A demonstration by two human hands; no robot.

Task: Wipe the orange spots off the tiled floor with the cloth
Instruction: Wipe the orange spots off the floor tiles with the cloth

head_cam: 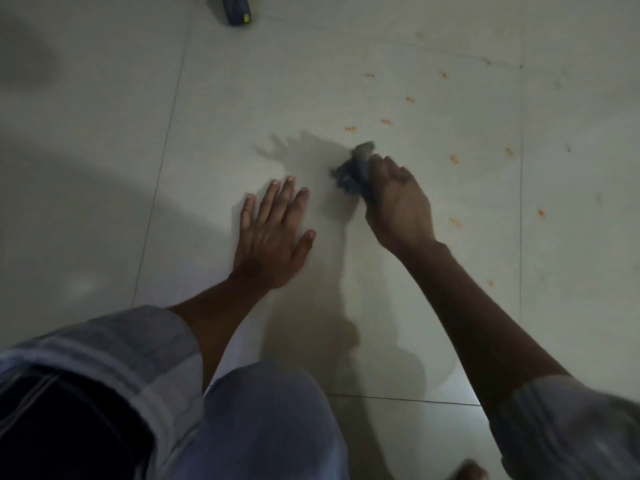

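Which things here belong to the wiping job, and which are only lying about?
Job:
cloth, gripped by the right hand
orange spots
tiled floor
left hand, flat on the floor

Lying about:
dark object at the top edge

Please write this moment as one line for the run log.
right hand: grips bunched cloth on tiled floor | left hand: flat on floor | orange spots: remain
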